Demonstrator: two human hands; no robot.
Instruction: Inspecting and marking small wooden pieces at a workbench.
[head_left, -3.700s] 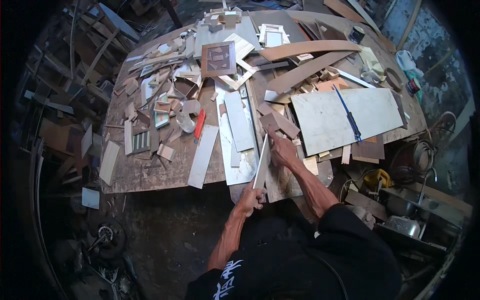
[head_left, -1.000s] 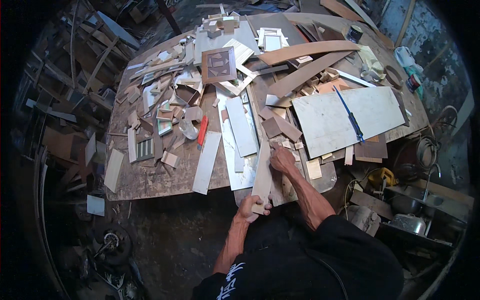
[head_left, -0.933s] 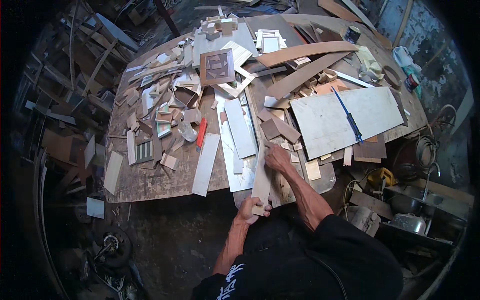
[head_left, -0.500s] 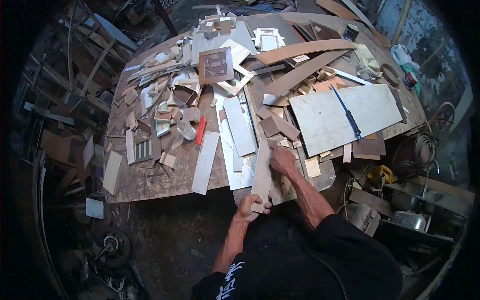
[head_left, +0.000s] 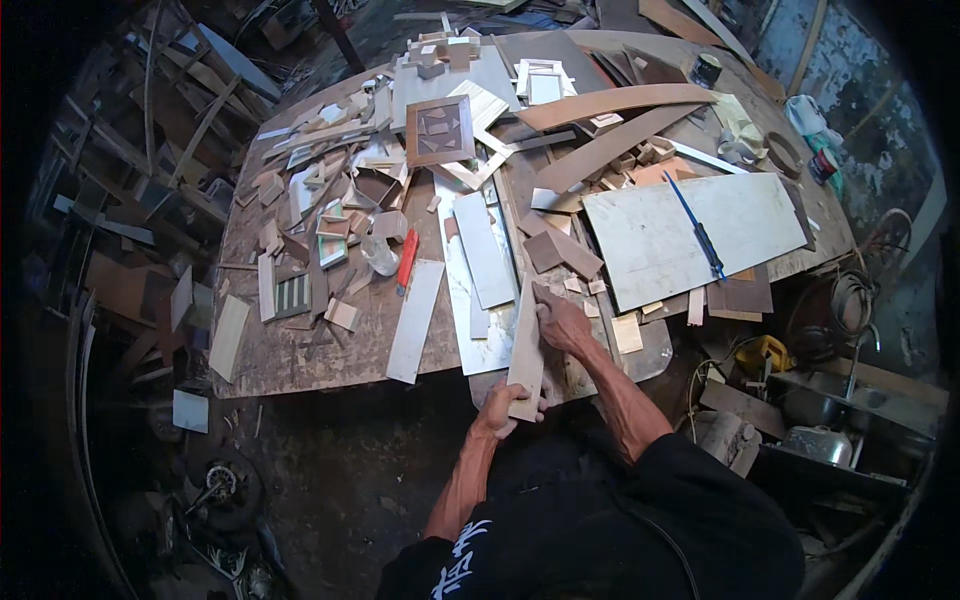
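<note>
A narrow, pale wooden board (head_left: 525,345) slants over the front edge of the table, its far end resting among offcuts. My left hand (head_left: 496,408) is closed around the board's near end, thumb on top and fingertips showing at the right edge. Against the board's right edge, closer to its far end, my right hand (head_left: 564,326) is closed with curled fingers. Whatever lies under those fingers, if anything, is hidden. Just left of the board lie white strips (head_left: 483,250) on a marbled white sheet (head_left: 487,357). Small wood blocks (head_left: 584,285) sit beyond my right hand.
Offcuts and small frames crowd the table (head_left: 300,365). A red utility knife (head_left: 407,258) lies left of centre. A blue-and-black handled tool (head_left: 703,244) rests on a big white panel (head_left: 640,265) at right. A yellow tool (head_left: 763,354) and metal sink-like basin (head_left: 818,443) stand lower right.
The board's near end and my left hand have shifted slightly up and right. My right hand has slid slightly nearer along the edge. The whole view has tilted a little.
</note>
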